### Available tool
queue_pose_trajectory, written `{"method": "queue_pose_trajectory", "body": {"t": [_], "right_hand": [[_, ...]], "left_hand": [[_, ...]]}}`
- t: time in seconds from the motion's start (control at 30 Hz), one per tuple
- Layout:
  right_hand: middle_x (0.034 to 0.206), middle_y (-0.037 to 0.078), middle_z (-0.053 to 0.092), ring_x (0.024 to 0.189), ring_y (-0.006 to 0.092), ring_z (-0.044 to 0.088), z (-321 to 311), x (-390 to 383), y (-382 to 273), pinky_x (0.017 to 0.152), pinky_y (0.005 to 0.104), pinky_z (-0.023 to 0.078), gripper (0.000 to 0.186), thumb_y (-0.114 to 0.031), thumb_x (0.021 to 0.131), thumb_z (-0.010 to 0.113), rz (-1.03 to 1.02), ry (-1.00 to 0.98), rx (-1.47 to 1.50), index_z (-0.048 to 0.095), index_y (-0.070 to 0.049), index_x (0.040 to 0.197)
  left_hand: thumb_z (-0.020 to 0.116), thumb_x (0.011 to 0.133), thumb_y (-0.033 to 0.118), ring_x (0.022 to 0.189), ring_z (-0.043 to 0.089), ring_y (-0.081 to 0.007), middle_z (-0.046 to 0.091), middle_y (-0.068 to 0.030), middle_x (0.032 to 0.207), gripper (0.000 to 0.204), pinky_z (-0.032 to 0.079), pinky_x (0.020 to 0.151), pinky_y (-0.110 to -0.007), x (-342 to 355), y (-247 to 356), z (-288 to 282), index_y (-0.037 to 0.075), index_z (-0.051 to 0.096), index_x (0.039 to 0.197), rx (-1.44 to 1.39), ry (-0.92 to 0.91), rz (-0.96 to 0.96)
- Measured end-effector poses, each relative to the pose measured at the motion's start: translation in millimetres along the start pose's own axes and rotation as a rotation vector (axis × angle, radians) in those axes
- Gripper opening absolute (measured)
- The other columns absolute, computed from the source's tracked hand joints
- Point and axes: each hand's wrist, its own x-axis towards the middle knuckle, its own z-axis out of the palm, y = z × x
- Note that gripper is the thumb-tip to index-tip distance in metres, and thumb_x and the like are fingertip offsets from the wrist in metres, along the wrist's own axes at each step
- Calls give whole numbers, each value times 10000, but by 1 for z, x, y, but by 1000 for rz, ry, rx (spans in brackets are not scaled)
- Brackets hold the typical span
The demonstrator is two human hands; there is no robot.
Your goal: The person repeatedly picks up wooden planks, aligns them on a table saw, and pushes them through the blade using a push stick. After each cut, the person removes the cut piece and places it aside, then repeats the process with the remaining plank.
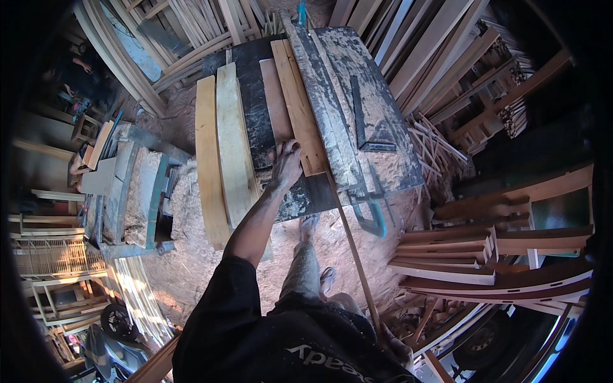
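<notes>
My left hand [287, 163] reaches over the near part of a dusty dark saw table [258, 121]. Its fingers are curled against the left edge of a brown wooden plank [299, 105], near that plank's near end. Beyond the fingers lies a shorter reddish board [274, 96]. The plank rests along a long raised fence [322, 102]. A long thin wooden strip [351, 246] runs from the plank's near end down to my right side. My right hand [400, 354], partly hidden by my shirt, is closed around the strip's lower end.
A yellowish board [207, 153] and a pale board [235, 140] overhang the table's left side. A black try square [364, 124] lies right of the fence. A teal handle [371, 217] juts from the near edge. Stacked timber [447, 255] stands right; a dusty machine [137, 191] stands left.
</notes>
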Motion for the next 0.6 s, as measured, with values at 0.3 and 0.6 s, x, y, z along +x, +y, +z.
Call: {"method": "queue_pose_trajectory", "body": {"t": [0.3,0.6], "right_hand": [[1213,151,663,838,118,615,9,-4,-15,780,258,479,483,-213,965,578,44,-18,-70,521,-2,1395],[1226,174,659,822,129,625,20,-7,-34,764,269,488,459,-176,959,570,70,-51,-136,535,8,1378]], "left_hand": [[566,933,575,1129,581,-359,524,-302,1281,927,493,942,-495,-127,172,-84,-53,192,1504,-1072,-380,-673],[534,980,229,443,527,-174,527,-93,729,850,441,355,-324,-182,230,-69,197,-90,1556,-1297,-459,-972]]}}
